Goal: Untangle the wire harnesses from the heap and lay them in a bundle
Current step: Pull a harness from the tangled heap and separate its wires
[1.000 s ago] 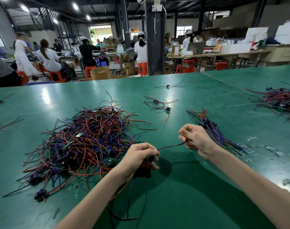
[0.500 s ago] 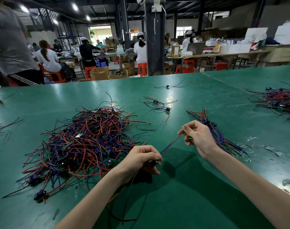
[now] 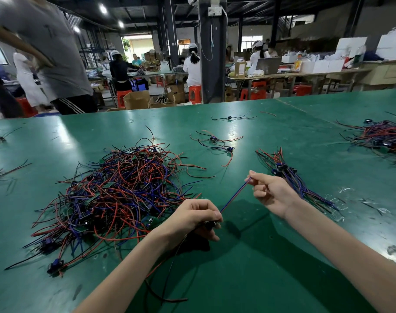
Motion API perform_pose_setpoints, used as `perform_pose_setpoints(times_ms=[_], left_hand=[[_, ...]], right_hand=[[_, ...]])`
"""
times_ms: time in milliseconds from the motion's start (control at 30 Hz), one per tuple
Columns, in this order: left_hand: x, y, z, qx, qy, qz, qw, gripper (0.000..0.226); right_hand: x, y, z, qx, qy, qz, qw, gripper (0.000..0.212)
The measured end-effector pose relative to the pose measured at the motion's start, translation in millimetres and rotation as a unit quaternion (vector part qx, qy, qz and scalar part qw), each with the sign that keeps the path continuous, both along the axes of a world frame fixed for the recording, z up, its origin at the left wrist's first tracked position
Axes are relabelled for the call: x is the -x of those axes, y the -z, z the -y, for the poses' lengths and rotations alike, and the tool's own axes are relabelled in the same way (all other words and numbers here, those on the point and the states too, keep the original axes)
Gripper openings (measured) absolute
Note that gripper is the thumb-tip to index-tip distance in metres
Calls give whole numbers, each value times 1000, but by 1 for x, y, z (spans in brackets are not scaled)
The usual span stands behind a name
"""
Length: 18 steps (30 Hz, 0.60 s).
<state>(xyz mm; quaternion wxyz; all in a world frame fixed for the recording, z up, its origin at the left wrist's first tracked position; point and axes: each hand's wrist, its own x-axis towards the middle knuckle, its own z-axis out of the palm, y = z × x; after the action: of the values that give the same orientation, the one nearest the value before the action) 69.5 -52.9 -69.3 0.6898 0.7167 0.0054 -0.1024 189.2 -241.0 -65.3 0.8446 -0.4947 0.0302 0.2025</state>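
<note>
A big heap of tangled red, blue and black wire harnesses (image 3: 115, 195) lies on the green table (image 3: 271, 267), left of centre. One harness (image 3: 235, 194) stretches taut between my hands, its blue and red wires side by side. My left hand (image 3: 194, 218) grips its dark connector end, with red and black wires trailing down toward me. My right hand (image 3: 269, 192) pinches the far wire ends between thumb and forefinger. A straightened bundle of harnesses (image 3: 292, 177) lies just beyond my right hand.
Two loose harnesses (image 3: 217, 143) lie past the heap, another (image 3: 232, 118) farther back. A second heap (image 3: 382, 137) sits at the right edge. Stray wires (image 3: 3, 170) lie at the left. A person in a grey shirt (image 3: 54, 53) stands at the table's far left.
My right hand has slid up along the wires to their ends, pulling them straight and taut. The person in grey has walked in along the far left edge.
</note>
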Motion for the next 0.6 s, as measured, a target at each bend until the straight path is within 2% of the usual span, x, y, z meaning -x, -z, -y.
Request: perform_pose_setpoints(times_ms=[167, 400, 500, 600], left_hand=[[-2, -1, 0, 1, -20, 5, 1000, 23], [-1, -1, 0, 9, -31, 9, 999, 22], [-1, -1, 1, 10, -29, 10, 999, 23], [-2, 0, 2, 17, -25, 10, 999, 24]], right_hand=[[-1, 1, 3, 60, 44, 73, 995, 10], [-1, -1, 4, 79, 61, 97, 990, 7], [-2, -3, 4, 29, 44, 56, 997, 9], [-4, -4, 5, -62, -13, -45, 997, 18]])
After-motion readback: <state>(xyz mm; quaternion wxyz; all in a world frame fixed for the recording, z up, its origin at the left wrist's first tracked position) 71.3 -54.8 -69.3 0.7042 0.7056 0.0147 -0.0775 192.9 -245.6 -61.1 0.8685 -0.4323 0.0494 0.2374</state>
